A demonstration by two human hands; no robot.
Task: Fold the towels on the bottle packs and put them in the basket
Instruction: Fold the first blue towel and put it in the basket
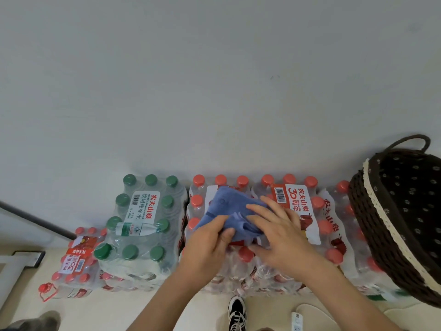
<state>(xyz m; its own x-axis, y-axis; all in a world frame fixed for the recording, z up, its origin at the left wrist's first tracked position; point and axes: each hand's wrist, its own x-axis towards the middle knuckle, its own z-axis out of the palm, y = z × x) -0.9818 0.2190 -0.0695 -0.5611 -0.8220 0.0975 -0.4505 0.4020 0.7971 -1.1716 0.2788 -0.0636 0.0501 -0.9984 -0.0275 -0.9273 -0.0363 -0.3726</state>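
Observation:
A small blue towel (226, 206) lies bunched on a red-capped bottle pack (198, 201) in the middle of the view. My left hand (210, 242) pinches the towel's near edge between thumb and fingers. My right hand (279, 230) lies over the towel's right side with its fingers spread and fairly straight. A dark woven basket (372, 225) with a cream lace trim and a dotted lining stands on the packs at the far right; what I see of its inside holds nothing.
A green-capped bottle pack (143, 218) stands left of the towel, with a lower red-capped pack (76, 259) beyond it. More red-capped packs (310, 211) lie between the towel and the basket. A white wall rises behind. A shoe (236, 311) is on the floor below.

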